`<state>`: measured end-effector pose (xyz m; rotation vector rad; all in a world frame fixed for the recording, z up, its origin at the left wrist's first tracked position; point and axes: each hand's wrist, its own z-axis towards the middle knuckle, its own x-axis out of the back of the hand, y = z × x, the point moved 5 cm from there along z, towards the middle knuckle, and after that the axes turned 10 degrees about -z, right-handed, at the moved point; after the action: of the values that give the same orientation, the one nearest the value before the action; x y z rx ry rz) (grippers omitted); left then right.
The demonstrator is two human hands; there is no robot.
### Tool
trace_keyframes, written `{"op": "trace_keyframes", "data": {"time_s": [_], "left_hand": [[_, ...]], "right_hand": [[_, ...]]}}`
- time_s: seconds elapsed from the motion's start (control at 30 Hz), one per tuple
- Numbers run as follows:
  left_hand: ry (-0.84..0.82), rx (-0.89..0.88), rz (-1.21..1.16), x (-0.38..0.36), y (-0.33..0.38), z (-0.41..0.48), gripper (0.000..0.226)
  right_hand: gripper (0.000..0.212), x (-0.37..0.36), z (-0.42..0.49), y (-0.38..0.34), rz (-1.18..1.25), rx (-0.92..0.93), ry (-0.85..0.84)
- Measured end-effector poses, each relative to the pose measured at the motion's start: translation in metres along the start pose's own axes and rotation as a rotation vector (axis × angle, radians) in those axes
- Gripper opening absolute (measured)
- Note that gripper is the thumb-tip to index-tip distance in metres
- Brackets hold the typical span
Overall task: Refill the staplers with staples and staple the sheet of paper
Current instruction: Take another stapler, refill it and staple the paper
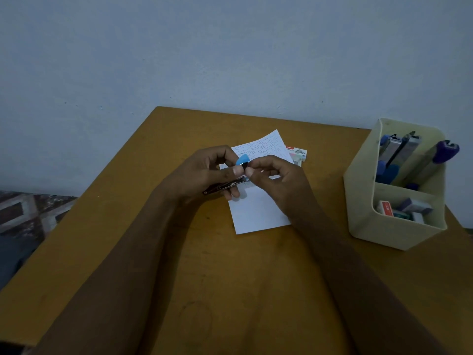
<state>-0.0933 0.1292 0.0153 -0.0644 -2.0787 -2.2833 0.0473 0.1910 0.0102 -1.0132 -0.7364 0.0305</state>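
Left hand (204,172) grips, right hand (276,180) pinches a stapler (242,160) above the ochre table (122,180).

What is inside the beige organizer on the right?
The organizer's back compartment holds three staplers standing on end, one purple. The front holds small boxes, one red. The walls hide their lower parts.

**Colours and patterns at the stapling desk.**
Table (256,290) mustard-brown; wall (230,47) pale grey-blue. Sheet of paper (258,211) white, upper half marked with short dark dashes. Held stapler (227,185): sky-blue cap, dark shiny metal. Organiser (363,201) cream, containing blue stapler (389,149), purple stapler (445,151) and small boxes (386,207) in red, teal, lilac. Floor (25,211) brown with pale geometric bands.
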Motion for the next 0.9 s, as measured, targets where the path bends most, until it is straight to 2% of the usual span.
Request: {"op": "trace_keyframes", "data": {"time_s": [0.3,0.43,0.5,0.57,0.6,0.67,0.73,0.8,0.9], "left_hand": [[0.016,-0.038,0.035,-0.002,0.000,0.001,0.031],[0.060,0.045,0.030,0.005,-0.003,-0.001,0.033],[0.117,0.097,-0.001,0.014,-0.005,-0.003,0.032],[0.184,0.137,-0.006,0.024,-0.006,-0.006,0.028],[0.208,0.159,0.010,0.030,-0.007,-0.007,0.025],[0.224,0.206,0.033,0.037,-0.008,-0.009,0.021],[0.218,0.248,0.051,0.043,-0.010,-0.010,0.017],[0.209,0.271,0.078,0.044,-0.010,-0.012,0.016],[0.195,0.252,0.057,0.042,-0.006,-0.014,0.029]], "right_hand": [[0.007,-0.001,0.001,0.003,-0.026,-0.031,-0.010],[0.007,0.005,0.004,0.009,-0.108,-0.083,0.008],[0.019,0.015,0.003,0.018,-0.281,-0.079,0.178],[0.039,0.026,-0.003,0.026,-0.600,-0.059,0.353],[0.049,0.030,-0.006,0.031,-0.741,-0.103,0.388],[0.062,0.033,-0.008,0.044,-0.889,-0.262,0.336],[0.068,0.031,-0.006,0.051,-0.904,-0.366,0.255],[0.062,0.029,-0.003,0.052,-0.888,-0.392,0.228],[0.038,0.028,-0.002,0.049,-0.787,-0.327,0.270]]}}
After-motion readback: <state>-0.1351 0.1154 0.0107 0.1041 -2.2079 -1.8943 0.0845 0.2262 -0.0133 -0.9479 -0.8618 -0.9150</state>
